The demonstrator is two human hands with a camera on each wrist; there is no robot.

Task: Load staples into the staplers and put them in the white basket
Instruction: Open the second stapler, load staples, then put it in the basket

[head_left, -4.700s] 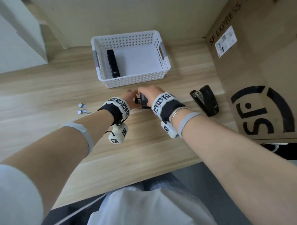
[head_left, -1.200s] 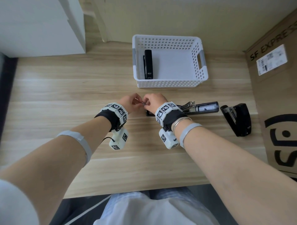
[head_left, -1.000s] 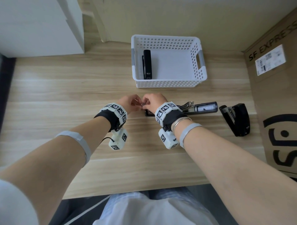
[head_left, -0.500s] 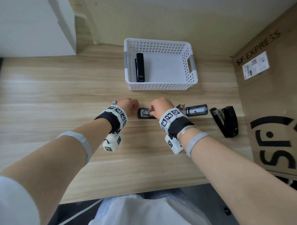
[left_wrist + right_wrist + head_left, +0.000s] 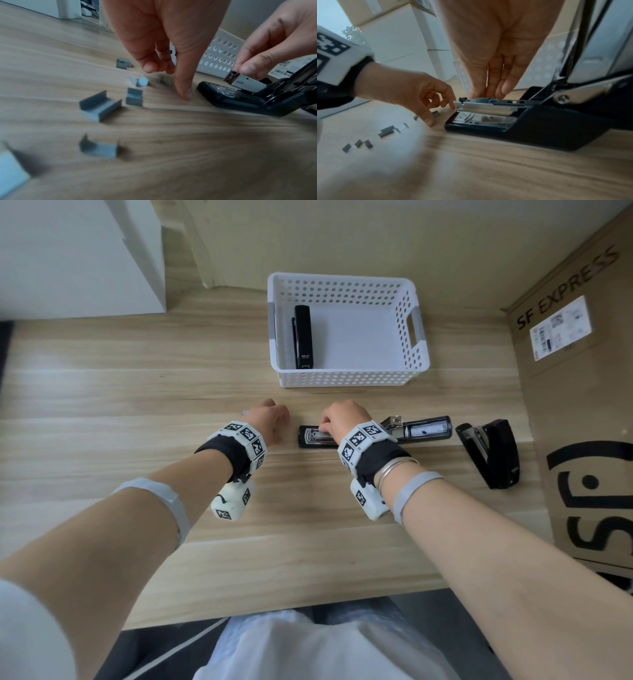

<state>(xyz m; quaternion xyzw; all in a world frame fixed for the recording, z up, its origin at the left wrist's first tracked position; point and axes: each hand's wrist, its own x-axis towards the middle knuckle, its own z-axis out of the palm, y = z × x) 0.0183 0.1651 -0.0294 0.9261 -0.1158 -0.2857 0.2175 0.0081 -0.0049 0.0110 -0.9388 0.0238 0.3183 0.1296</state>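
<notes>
On the wooden table [image 5: 102, 412], the right hand [image 5: 342, 419] pinches the opened stapler [image 5: 424, 431] magazine; the left hand [image 5: 270, 422] hovers beside it, fingers loosely curled, over scattered staples [image 5: 101, 106]. Three staplers: one inside the white basket [image 5: 346, 378].

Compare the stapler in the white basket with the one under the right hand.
The stapler in the basket is closed; the stapler on the table is swung fully open, its metal staple track exposed. The first lies untouched in the white basket; the second is under the right hand. Both are black.

head: above, looking down | wrists: low, close | shared: open stapler [image 5: 376, 436]
</notes>
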